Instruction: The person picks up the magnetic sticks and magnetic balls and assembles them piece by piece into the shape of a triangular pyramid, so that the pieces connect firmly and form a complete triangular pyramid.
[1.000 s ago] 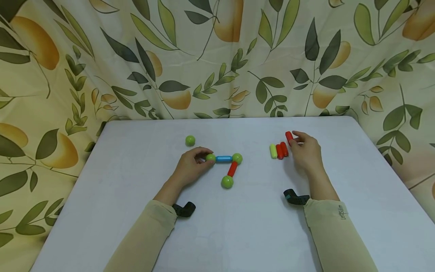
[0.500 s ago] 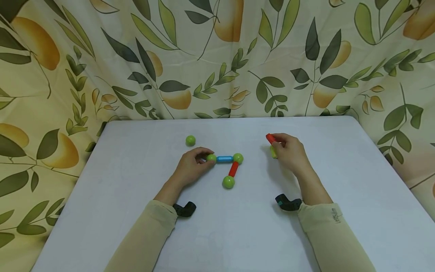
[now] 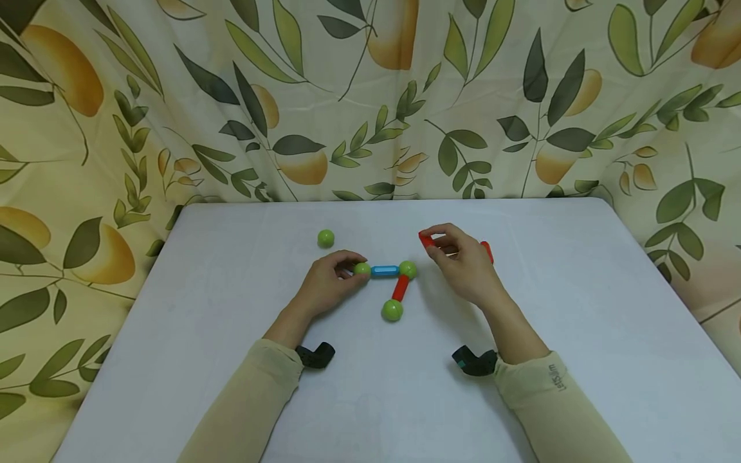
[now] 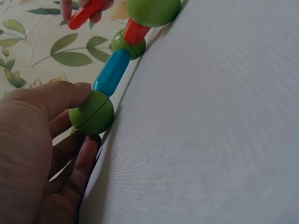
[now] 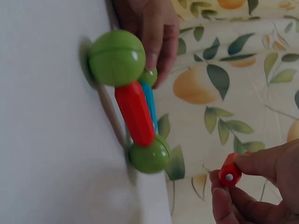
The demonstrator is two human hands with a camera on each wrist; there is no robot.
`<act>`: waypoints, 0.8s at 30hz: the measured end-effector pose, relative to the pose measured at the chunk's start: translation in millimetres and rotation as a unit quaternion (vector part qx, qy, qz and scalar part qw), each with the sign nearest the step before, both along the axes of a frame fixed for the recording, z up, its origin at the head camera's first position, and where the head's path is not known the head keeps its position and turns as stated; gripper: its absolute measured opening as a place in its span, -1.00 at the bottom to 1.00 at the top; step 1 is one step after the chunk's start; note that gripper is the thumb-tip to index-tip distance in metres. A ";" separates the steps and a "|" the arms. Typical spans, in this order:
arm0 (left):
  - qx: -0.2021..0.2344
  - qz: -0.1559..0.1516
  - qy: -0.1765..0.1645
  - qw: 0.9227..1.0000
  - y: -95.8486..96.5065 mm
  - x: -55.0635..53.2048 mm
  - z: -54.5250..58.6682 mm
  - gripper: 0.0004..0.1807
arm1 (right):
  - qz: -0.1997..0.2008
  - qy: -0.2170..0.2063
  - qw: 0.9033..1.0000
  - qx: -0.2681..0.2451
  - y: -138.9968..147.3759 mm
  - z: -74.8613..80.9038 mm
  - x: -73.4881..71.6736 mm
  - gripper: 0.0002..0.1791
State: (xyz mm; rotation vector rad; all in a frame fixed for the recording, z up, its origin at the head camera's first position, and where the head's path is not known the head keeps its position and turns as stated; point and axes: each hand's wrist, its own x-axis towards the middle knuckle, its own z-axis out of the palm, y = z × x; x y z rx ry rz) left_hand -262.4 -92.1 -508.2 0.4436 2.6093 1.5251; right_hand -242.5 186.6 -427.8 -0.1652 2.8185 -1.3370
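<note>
My left hand [image 3: 329,283] grips a green ball [image 4: 93,114] between thumb and fingers. That ball joins a blue rod [image 3: 384,271], which runs to a second green ball [image 3: 408,269]. From there a red rod [image 5: 134,112] leads to a third green ball [image 3: 392,310] lying nearer me. To the right, my right hand [image 3: 463,267] pinches a separate red rod [image 5: 230,170] above the table, a silvery dot showing on its end in the right wrist view. A loose green ball [image 3: 326,238] rests beyond my left hand.
Behind my right hand, part of another red rod [image 3: 487,251] shows; anything else there is hidden. The white table [image 3: 231,257] backs onto a leaf-and-fruit patterned curtain [image 3: 370,128]. Each wrist wears a black camera [image 3: 475,361].
My right hand has moved left with the red rod, from beside the other rods toward the joined balls, and now covers most of those rods. The left hand has stayed in place.
</note>
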 end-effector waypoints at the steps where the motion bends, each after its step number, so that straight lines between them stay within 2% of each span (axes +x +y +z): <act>1: -0.001 0.000 -0.001 1.000 0.1 -0.1 -0.1 -0.68 | 0.006 0.002 1.000 0.003 -2.9 -0.4 1.1 -0.67; 8: -0.003 -0.003 0.004 1.000 -0.1 -0.2 -0.1 -0.74 | 0.053 -0.006 0.999 0.009 -22.2 -8.6 8.5 -0.64; 14: -0.001 -0.009 0.010 1.000 -0.9 -1.2 -1.4 -0.78 | 0.102 -0.018 0.995 0.006 -36.4 -15.8 15.1 -0.72; 21: 0.006 -0.009 0.011 1.000 -1.7 -2.0 -2.5 -0.78 | 0.147 0.017 0.989 0.027 -49.9 -18.7 21.1 -0.75; 24: 0.003 -0.009 0.010 1.000 -1.6 -2.1 -2.4 -0.78 | 0.154 0.025 0.987 0.038 -54.8 -20.9 23.2 -0.76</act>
